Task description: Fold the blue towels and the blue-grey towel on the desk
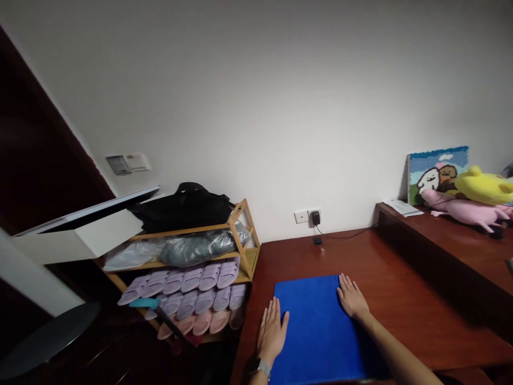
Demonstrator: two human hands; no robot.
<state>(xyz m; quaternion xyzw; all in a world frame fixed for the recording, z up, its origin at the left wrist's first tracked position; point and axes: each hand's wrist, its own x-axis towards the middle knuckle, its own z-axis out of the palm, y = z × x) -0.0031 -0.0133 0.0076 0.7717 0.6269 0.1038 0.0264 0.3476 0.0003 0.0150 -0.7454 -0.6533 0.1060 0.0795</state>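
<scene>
Pressing flat, your left hand (272, 330) and right hand (352, 297) touch the blue cloth's (316, 326) edges; fingers nearly together, thumbs apart.

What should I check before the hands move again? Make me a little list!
1. Left hand flat at the blue sheet's left edge: ok.
2. Right hand flat by the sheet's far right corner: ok.
3. Far edge smooth, no folds: ok.
4. Near right corner smooth: cannot tell, it's dark and partly behind the arm.
5. Both wrists bare: not ok, a watch is on the left one.
6. Black plug away from the sheet: ok.
</scene>
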